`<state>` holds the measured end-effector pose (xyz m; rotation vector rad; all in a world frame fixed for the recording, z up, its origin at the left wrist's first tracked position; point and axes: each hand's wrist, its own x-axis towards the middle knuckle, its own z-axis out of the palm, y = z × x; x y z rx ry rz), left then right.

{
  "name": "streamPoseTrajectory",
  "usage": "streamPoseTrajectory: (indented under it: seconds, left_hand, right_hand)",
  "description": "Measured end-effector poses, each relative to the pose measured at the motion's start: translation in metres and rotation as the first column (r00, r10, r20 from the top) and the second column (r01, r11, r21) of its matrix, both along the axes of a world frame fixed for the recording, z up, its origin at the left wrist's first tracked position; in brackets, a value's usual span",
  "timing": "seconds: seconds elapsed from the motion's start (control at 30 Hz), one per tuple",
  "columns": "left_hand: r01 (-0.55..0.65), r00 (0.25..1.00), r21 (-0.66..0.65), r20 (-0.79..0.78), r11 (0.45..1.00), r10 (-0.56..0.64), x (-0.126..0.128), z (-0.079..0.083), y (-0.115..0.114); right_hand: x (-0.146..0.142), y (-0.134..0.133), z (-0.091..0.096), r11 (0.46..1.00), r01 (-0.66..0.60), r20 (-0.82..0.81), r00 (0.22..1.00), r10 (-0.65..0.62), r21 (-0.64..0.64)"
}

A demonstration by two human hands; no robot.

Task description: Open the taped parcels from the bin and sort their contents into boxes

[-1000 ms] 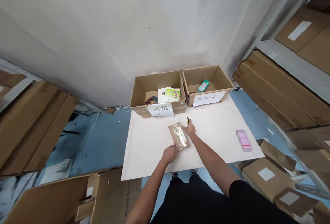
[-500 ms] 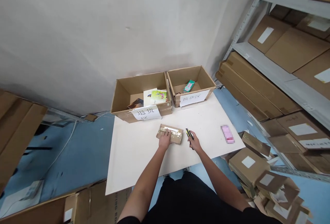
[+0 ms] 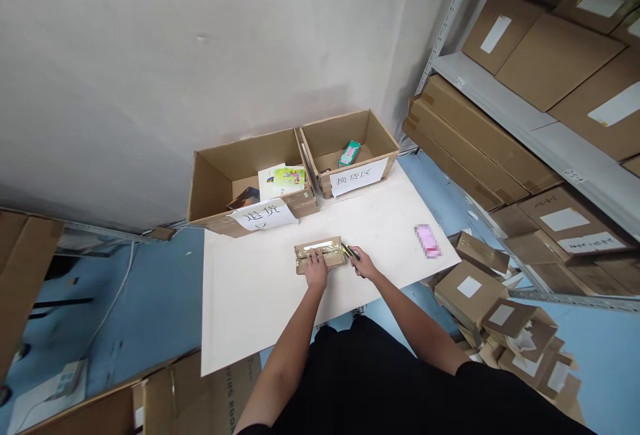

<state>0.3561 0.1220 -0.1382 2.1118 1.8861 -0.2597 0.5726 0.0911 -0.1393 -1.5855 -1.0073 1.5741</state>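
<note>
On the white table a small cardboard box (image 3: 336,259) lies flat, with shiny tape and a pale label strip along its top. My left hand (image 3: 316,271) rests on it from the near side, fingers stretched out over the tape. In my right hand (image 3: 364,264) is a black and yellow utility knife (image 3: 354,254), gripped with the fingers wrapped round it. Its tip is at the box's right end; whether it touches the cardboard I cannot tell.
Behind stand two open cartons with handwritten signs: the left carton (image 3: 215,185) holds booklets (image 3: 289,180), the right carton (image 3: 345,125) a green box (image 3: 349,153). A blurred pink item (image 3: 427,241) lies on the table's (image 3: 250,301) right. Shelves (image 3: 515,105) and piled boxes (image 3: 467,288) flank the right side.
My right hand has brought the knife left, from beside the box to its right end. The box has turned slightly under my left hand. The whole view has shifted a little.
</note>
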Motion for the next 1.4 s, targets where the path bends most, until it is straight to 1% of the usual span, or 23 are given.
streamPoseTrajectory:
  seconds: [0.13,0.17,0.2,0.27,0.33,0.37,0.5,0.6,0.67,0.73,0.8,0.9,0.97,1.0,1.07,1.1,1.13,1.17,1.2,1.27,1.3,1.37,1.4]
  left_hand:
    - [0.002,1.0,-0.007,-0.005,1.0,-0.002,0.002,0.006,0.0]
    - [0.003,1.0,-0.008,-0.008,1.0,-0.003,0.003,0.008,0.001]
    - [0.004,1.0,-0.009,-0.012,1.0,-0.004,0.004,0.011,0.001]
    - [0.002,1.0,-0.014,-0.025,1.0,-0.002,0.008,0.017,0.0]
    - [-0.01,0.999,-0.035,-0.046,0.999,0.009,0.013,0.025,-0.003]
    - [-0.017,0.998,-0.053,-0.057,0.998,0.013,0.016,0.029,-0.005]
    - [-0.03,0.997,-0.114,-0.07,0.993,0.023,0.018,0.043,-0.016]
    - [-0.066,0.998,-0.137,-0.034,0.988,0.062,0.01,0.049,-0.023]
    - [-0.049,0.999,-0.112,-0.004,0.992,0.049,0.004,0.049,-0.029]
    - [-0.012,1.0,-0.047,0.021,0.999,0.013,-0.002,0.046,-0.035]
    - [0.002,0.999,0.0,0.042,1.0,-0.002,-0.006,0.039,-0.042]
    - [-0.027,0.997,-0.01,0.069,1.0,0.028,-0.013,0.028,-0.048]
    - [-0.094,0.991,-0.04,0.09,0.995,0.097,-0.023,0.023,-0.048]
    - [-0.144,0.983,-0.071,0.106,0.987,0.151,-0.031,0.021,-0.046]
    - [-0.246,0.951,-0.169,0.149,0.955,0.271,-0.055,0.02,-0.043]
    - [-0.289,0.931,-0.215,0.166,0.933,0.326,-0.071,0.02,-0.042]
    - [-0.323,0.913,-0.24,0.177,0.916,0.368,-0.088,0.019,-0.041]
    - [-0.343,0.902,-0.235,0.186,0.91,0.388,-0.105,0.018,-0.042]
    - [-0.342,0.903,-0.207,0.198,0.917,0.382,-0.121,0.017,-0.042]
    - [-0.276,0.923,-0.15,0.234,0.949,0.305,-0.146,0.013,-0.046]
    - [-0.22,0.932,-0.151,0.26,0.964,0.253,-0.154,0.01,-0.048]
    - [-0.117,0.933,-0.205,0.313,0.972,0.178,-0.161,0.002,-0.052]
    - [-0.09,0.927,-0.235,0.335,0.968,0.167,-0.163,-0.001,-0.053]
  right_hand:
    - [0.02,-0.022,-0.002,0.991,-0.137,0.014,0.99,0.137,-0.012]
    - [0.023,-0.026,-0.003,0.989,-0.149,0.017,0.989,0.149,-0.014]
    - [0.025,-0.029,-0.004,0.991,-0.131,0.022,0.991,0.131,-0.013]
    - [0.019,-0.027,-0.007,1.0,-0.019,0.059,0.998,0.019,-0.009]
    - [0.004,-0.018,-0.01,0.995,0.096,0.146,0.985,-0.095,0.002]
    - [-0.005,-0.012,-0.01,0.993,0.121,0.203,0.972,-0.12,0.01]
    - [-0.034,0.02,-0.008,0.994,0.109,0.419,0.903,-0.093,-0.015]
    - [-0.037,0.046,-0.005,0.994,0.1,0.516,0.853,-0.07,-0.031]
    - [-0.034,0.061,-0.005,0.995,0.1,0.55,0.832,-0.071,-0.024]
    - [-0.029,0.069,-0.007,0.993,0.106,0.55,0.833,-0.066,-0.042]
    - [-0.027,0.069,-0.011,0.988,0.128,0.492,0.868,-0.072,-0.082]
    - [-0.036,0.06,-0.015,0.975,0.197,0.283,0.946,-0.16,-0.105]
    - [-0.052,0.054,-0.014,0.973,0.211,0.095,0.975,-0.203,-0.089]
    - [-0.062,0.052,-0.013,0.976,0.202,0.001,0.979,-0.202,-0.081]
    - [-0.084,0.052,-0.008,0.982,0.173,-0.144,0.973,-0.182,-0.069]
    - [-0.095,0.053,-0.005,0.983,0.174,-0.171,0.968,-0.182,-0.062]
    - [-0.105,0.054,-0.002,0.981,0.184,-0.156,0.969,-0.191,-0.057]
    - [-0.113,0.055,0.001,0.979,0.198,-0.104,0.974,-0.203,-0.056]
    - [-0.121,0.055,0.003,0.976,0.209,-0.029,0.977,-0.211,-0.06]
    - [-0.134,0.051,0.004,0.974,0.21,0.111,0.974,-0.2,-0.086]
    - [-0.14,0.047,0.004,0.974,0.2,0.149,0.972,-0.183,-0.106]
    - [-0.153,0.038,0.002,0.975,0.175,0.164,0.975,-0.152,-0.134]
    - [-0.161,0.033,0.001,0.976,0.167,0.157,0.977,-0.145,-0.141]
